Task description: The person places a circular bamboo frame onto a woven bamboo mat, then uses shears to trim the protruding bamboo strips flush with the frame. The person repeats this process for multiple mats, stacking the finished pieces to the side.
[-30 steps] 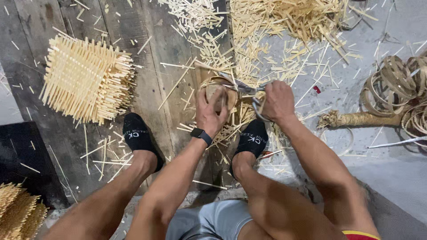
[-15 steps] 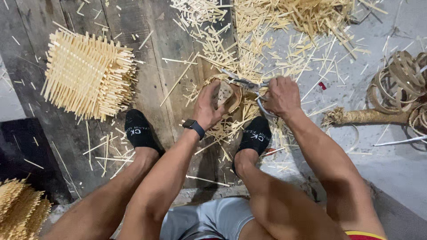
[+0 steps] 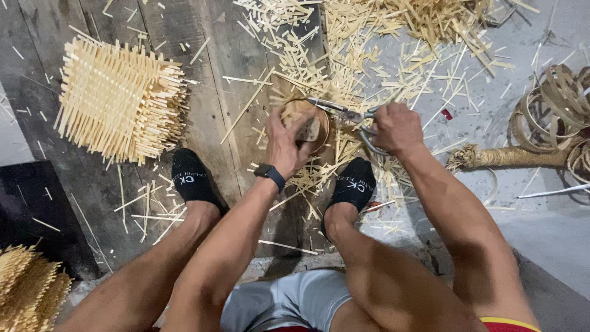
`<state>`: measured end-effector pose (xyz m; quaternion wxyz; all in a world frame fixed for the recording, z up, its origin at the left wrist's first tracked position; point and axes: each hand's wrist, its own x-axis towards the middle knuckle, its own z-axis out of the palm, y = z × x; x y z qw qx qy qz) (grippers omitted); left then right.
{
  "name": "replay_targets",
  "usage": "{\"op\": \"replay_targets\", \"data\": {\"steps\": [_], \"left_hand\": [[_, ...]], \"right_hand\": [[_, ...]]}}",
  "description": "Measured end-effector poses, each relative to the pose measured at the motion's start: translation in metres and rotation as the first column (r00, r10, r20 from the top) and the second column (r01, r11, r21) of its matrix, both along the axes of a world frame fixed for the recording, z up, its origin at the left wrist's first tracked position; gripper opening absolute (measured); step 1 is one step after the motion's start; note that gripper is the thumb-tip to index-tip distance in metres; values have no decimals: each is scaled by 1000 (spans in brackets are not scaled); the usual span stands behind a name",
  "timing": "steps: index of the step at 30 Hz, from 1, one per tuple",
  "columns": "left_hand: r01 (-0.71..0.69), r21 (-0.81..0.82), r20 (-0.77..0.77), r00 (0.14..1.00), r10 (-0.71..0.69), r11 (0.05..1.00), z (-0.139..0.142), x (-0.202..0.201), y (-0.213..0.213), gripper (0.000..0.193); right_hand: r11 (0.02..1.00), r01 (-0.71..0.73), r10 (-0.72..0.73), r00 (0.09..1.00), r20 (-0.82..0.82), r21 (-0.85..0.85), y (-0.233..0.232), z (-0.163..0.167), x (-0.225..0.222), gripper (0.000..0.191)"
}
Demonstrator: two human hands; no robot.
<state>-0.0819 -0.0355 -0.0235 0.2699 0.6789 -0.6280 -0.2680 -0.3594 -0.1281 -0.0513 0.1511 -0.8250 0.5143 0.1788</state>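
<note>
Both hands worked between the person's knees, low over the floor [image 3: 246,74] of dark wooden planks. Furthest left, a stack of pale sticks [image 3: 27,289] sat at the lower corner beside a black mat [image 3: 37,209]. Above it lay a woven square of bamboo strips [image 3: 120,101], its cut ends bristling outward on every side, well apart from the hands. A black sock [image 3: 192,181] rested on the planks just right of it. The left hand [image 3: 287,142], a dark watch [image 3: 270,175] at its wrist, was closed around a small round woven piece [image 3: 307,123], fingers curled over its rim. Metal shears [image 3: 344,112] reached across from the right, their blades touching the top edge of that round piece. The right hand [image 3: 398,128] was clenched on the shears' handles. The other black sock [image 3: 355,184] sat below, between the two hands, among loose bamboo offcuts [image 3: 381,43] scattered over planks and grey concrete. Far right lay coils of flat cane strip [image 3: 553,107] and a bound bundle [image 3: 510,157].
</note>
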Motion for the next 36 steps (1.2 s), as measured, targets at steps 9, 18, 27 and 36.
{"op": "replay_targets", "data": {"steps": [9,18,27,36], "left_hand": [[82,69,-95,993,-75,994,5,-9,-1,66],[61,-3,-24,998,-62,998,1,-13,5,40],[-182,63,-231,954,192,981,-1,-17,12,91],[33,47,-33,999,-31,998,11,-3,10,85]], "right_hand": [[980,-52,70,993,90,-190,0,0,13,46],[986,-75,81,996,37,-148,-1,6,11,57],[998,-35,36,999,16,-45,-4,7,-6,49],[990,-24,40,993,111,-137,-3,-1,7,43]]}}
